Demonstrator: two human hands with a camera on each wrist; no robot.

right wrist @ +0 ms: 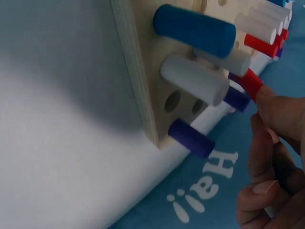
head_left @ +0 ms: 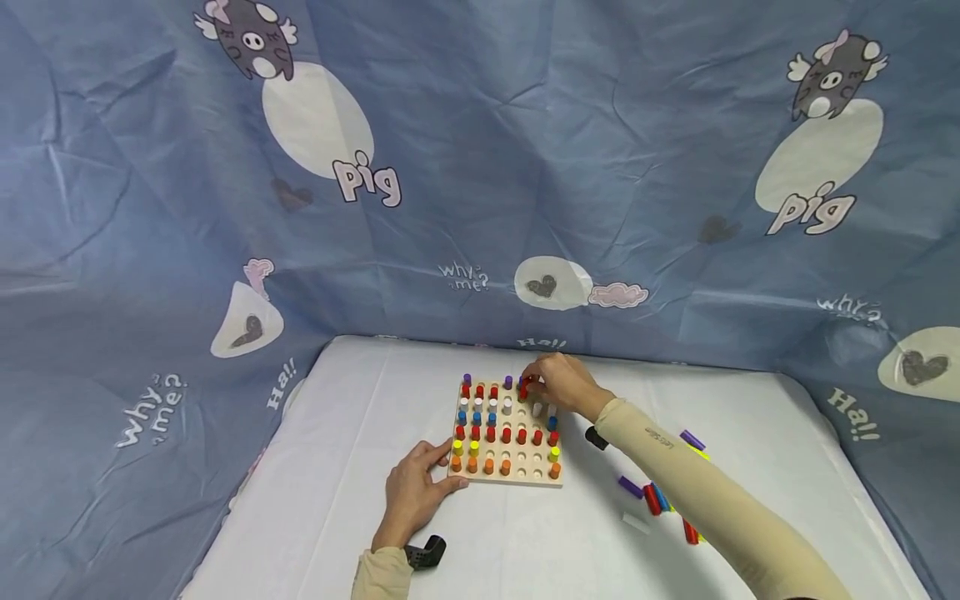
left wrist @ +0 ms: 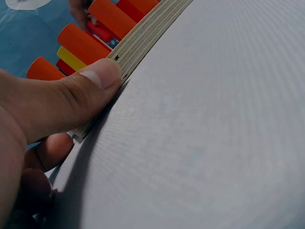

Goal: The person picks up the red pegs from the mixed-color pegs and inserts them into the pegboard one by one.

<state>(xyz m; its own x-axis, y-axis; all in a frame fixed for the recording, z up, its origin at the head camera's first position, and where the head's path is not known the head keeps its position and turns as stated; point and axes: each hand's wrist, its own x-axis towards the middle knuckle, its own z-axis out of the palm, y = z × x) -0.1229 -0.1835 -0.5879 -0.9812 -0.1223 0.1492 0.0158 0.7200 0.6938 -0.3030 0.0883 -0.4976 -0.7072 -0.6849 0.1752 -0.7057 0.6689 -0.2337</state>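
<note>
A wooden pegboard [head_left: 542,482] stands on the white surface, with rows of purple, red, white, blue, yellow and orange pegs and some bare holes. My left hand [head_left: 415,490] grips its near left corner. The left wrist view shows the thumb [left wrist: 97,78] pressed on the layered front edge. Over the far right part of the board, my right hand [head_left: 562,382] pinches a red peg [right wrist: 251,83] between thumb and fingers. Near it in the right wrist view stand white [right wrist: 194,80], blue [right wrist: 195,31] and purple [right wrist: 190,138] pegs. Whether the red peg's lower end is in a hole, I cannot tell.
Loose pegs lie right of the board, among them a purple peg [head_left: 631,487], a red peg [head_left: 652,500] and a white peg [head_left: 636,523]. The right forearm [head_left: 697,487] passes over part of this group. Behind the table hangs a blue printed cloth [head_left: 465,217].
</note>
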